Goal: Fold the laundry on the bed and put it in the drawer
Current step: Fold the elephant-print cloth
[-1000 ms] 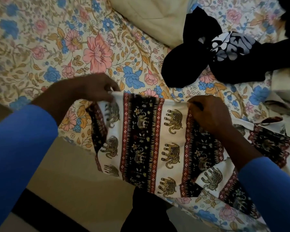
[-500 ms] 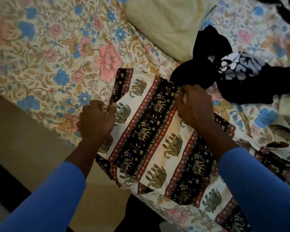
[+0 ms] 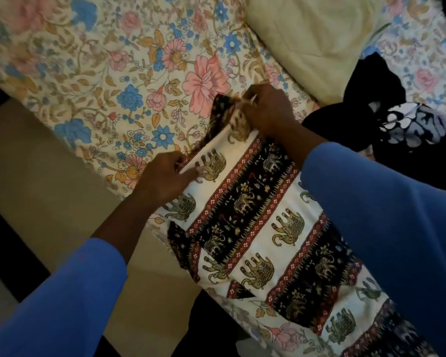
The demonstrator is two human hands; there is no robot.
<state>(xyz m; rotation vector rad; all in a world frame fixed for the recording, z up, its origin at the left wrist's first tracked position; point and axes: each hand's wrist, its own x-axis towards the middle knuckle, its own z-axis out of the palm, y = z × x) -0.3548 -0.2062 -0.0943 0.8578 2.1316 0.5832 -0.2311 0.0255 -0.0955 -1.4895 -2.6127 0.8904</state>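
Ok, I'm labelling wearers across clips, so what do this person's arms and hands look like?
Both arms wear plain bright blue long sleeves, the left sleeve and right sleeve ending partway up the forearm. The left hand and right hand are bare: no gloves, and no ring or watch shows.

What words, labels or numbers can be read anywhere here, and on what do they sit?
None can be read.
White print on the black garment: perhaps lettering, too blurred to read.
The elephant-print cloth and the floral bedsheet: patterns only, no text.
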